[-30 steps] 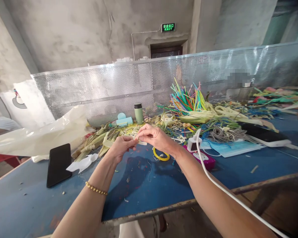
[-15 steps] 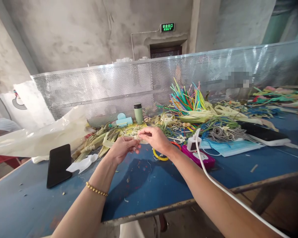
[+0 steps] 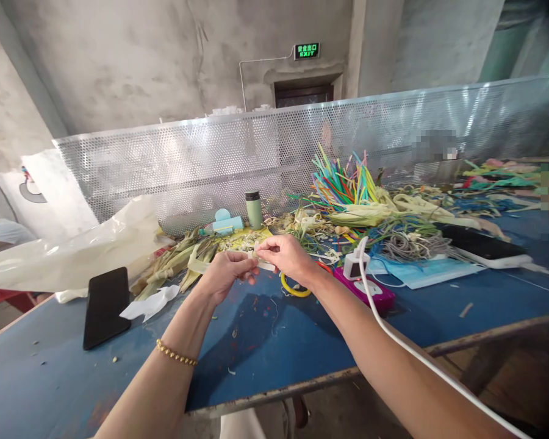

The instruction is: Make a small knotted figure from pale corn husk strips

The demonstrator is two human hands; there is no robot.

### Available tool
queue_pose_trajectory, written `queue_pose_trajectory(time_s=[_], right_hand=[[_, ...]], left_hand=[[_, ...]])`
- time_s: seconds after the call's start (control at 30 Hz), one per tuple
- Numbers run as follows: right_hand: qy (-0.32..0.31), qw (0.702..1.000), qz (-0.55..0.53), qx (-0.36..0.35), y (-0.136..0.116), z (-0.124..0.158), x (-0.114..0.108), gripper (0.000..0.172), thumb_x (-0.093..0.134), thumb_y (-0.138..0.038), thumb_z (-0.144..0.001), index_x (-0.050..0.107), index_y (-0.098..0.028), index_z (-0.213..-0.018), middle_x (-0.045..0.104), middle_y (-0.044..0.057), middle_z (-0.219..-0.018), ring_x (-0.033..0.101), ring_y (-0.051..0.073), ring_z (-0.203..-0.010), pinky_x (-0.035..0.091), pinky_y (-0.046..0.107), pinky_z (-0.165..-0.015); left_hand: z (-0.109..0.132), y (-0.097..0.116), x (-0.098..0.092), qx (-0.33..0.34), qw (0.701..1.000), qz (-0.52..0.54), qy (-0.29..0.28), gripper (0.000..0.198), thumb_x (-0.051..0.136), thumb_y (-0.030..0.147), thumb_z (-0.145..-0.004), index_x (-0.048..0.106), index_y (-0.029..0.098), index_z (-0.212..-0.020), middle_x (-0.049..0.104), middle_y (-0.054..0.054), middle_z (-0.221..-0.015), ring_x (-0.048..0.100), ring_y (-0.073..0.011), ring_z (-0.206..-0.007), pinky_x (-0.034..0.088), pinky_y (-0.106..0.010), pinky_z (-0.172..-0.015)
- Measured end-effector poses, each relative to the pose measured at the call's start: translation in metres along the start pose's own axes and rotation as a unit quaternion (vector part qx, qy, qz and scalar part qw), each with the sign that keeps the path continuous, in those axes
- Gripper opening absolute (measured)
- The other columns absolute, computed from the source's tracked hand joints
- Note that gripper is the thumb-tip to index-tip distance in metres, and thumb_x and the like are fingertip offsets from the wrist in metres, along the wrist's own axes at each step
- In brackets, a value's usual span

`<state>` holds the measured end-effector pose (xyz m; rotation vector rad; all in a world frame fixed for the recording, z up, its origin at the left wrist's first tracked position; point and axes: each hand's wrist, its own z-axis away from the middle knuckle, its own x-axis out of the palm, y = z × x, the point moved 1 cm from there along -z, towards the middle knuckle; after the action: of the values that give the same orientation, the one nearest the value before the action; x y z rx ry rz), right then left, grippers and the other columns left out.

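Note:
Both my hands meet above the blue table, pinching a small pale strip between them. My left hand, with a gold bead bracelet on its wrist, grips the strip's left end with closed fingers. My right hand pinches the other end between thumb and fingertips. A yellow ring lies on the table just under my right wrist. Pale green leaf strips are heaped behind my left hand.
A black phone and crumpled white paper lie at left. A pink power strip with a white charger and cable sits at right. Coloured strips, a green flask and a perforated metal screen stand behind.
My hands have shifted slightly up and away while working the strip; my right fingers have re-pinched it. The view has drifted a little left.

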<state>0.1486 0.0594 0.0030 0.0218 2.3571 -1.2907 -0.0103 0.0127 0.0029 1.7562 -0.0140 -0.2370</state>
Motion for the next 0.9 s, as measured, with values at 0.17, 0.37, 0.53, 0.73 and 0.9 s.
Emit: queue_pose_trajectory(time_s=[0.17, 0.37, 0.53, 0.73, 0.9], right_hand=[[-0.012, 1.0, -0.021, -0.004, 0.002, 0.001, 0.0, 0.016, 0.065, -0.027, -0.077, 0.069, -0.013, -0.074, 0.068, 0.006, -0.075, 0.053, 0.009, -0.048, 0.041, 0.019, -0.037], [-0.05, 0.999, 0.004, 0.006, -0.005, 0.004, 0.0, 0.008, 0.057, -0.013, -0.08, 0.064, -0.012, -0.085, 0.064, 0.003, -0.07, 0.055, 0.009, -0.048, 0.045, 0.022, -0.044], [-0.048, 0.997, 0.058, 0.0, -0.01, 0.005, -0.001, 0.017, 0.055, -0.004, -0.076, 0.06, -0.013, -0.09, 0.063, 0.003, -0.075, 0.057, 0.01, -0.057, 0.046, 0.022, -0.053], [-0.04, 0.993, 0.103, -0.052, -0.012, 0.005, -0.002, 0.015, 0.055, -0.003, -0.074, 0.06, -0.015, -0.083, 0.062, 0.0, -0.067, 0.057, 0.012, -0.063, 0.043, 0.024, -0.061], [-0.07, 0.986, 0.125, -0.091, -0.012, 0.008, 0.002, 0.019, 0.053, -0.003, -0.076, 0.063, -0.015, -0.088, 0.063, 0.0, -0.068, 0.053, 0.01, -0.06, 0.038, 0.022, -0.059]], left_hand=[[-0.001, -0.002, -0.001, 0.009, 0.999, -0.032, 0.001, 0.023, 0.069, 0.035, -0.071, 0.065, 0.015, -0.061, 0.066, -0.002, -0.063, 0.056, -0.0106, -0.052, 0.042, -0.027, -0.059], [-0.001, -0.001, 0.001, 0.002, 0.995, -0.091, 0.027, 0.021, 0.068, 0.027, -0.07, 0.062, 0.016, -0.054, 0.063, 0.0, -0.055, 0.054, -0.0106, -0.047, 0.04, -0.026, -0.055], [0.0, 0.0, 0.001, -0.002, 0.996, -0.085, 0.008, 0.019, 0.067, 0.022, -0.069, 0.062, 0.016, -0.052, 0.06, 0.001, -0.053, 0.052, -0.0092, -0.046, 0.039, -0.025, -0.054], [0.002, 0.001, 0.001, -0.006, 0.997, -0.08, -0.009, 0.017, 0.065, 0.018, -0.069, 0.062, 0.016, -0.052, 0.061, 0.001, -0.054, 0.054, -0.0097, -0.046, 0.039, -0.026, -0.055], [0.003, 0.002, 0.003, -0.018, 0.994, -0.106, -0.003, 0.015, 0.064, 0.016, -0.066, 0.06, 0.015, -0.051, 0.061, 0.002, -0.053, 0.055, -0.0095, -0.044, 0.039, -0.024, -0.054]])
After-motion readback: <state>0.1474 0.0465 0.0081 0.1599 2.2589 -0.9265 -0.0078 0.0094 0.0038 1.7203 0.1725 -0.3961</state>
